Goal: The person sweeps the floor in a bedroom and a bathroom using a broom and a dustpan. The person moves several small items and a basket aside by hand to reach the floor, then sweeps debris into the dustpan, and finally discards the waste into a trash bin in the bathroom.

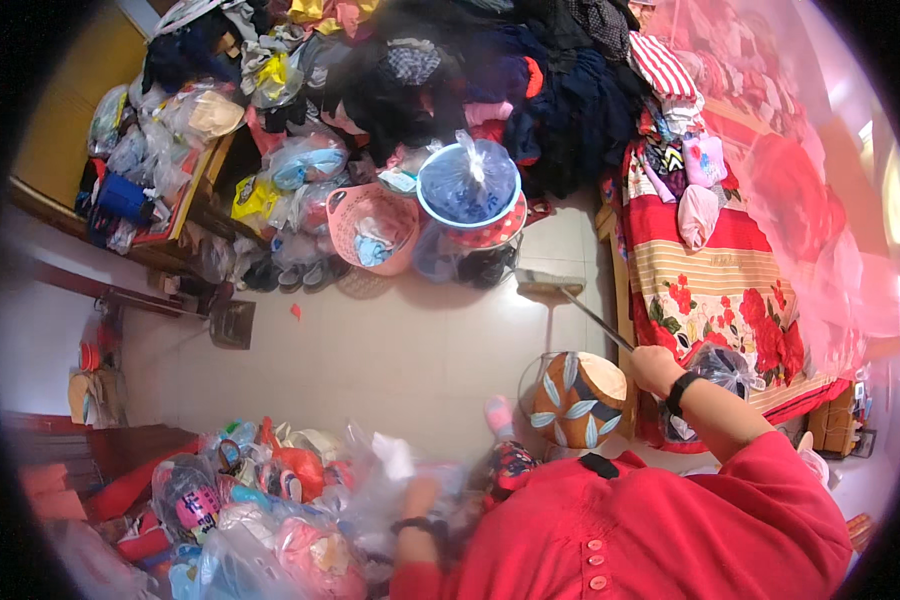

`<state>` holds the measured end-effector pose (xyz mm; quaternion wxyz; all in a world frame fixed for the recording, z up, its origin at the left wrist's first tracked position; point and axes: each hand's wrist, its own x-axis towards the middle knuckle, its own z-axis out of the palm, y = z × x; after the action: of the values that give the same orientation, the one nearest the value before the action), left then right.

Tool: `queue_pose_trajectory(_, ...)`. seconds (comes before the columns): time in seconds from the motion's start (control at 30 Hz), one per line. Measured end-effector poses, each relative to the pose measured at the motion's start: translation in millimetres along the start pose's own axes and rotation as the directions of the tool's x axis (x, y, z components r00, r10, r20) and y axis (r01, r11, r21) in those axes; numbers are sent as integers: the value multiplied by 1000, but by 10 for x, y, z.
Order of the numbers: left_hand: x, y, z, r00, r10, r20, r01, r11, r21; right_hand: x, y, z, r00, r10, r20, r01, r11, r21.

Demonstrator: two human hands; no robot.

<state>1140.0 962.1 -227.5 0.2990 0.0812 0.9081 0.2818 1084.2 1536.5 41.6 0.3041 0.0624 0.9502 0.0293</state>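
Observation:
My right hand (658, 370) is closed around the handle of a broom (600, 322) beside the bed. The broom head (550, 284) rests on the tiled floor near the bed's far end. At the lower middle, my left hand (422, 494) is smeared by motion and its fingers do not show clearly. It is next to a translucent white plastic bag (378, 468) on a heap of bagged things; I cannot tell whether it grips the bag. Below my right hand stands a round stool (574, 402) with a leaf-patterned side.
A pink basket (342, 215) and a light blue basin (515, 200) holding a tied bag stand ahead. Dark clothes (580, 110) pile up behind them. The bed (715, 268) with a flowered red cover lies right. A dustpan (232, 325) and a red scrap (296, 312) are left on the floor.

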Motion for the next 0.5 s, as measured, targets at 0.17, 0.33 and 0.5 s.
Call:
queue_pose_trajectory(0.17,116,269,155,991,-84,103,117,919,-376,-253,-362,-152,979,-46,200,8,982,186)
queue_pose_trajectory(0.33,-64,547,116,988,-126,90,149,934,-326,-109,-976,-284,951,-288,111,232,904,359)
queue_pose_trajectory(0.5,-461,368,12,960,-278,20,250,829,-501,149,-1120,-300,989,-142,31,120,916,382)
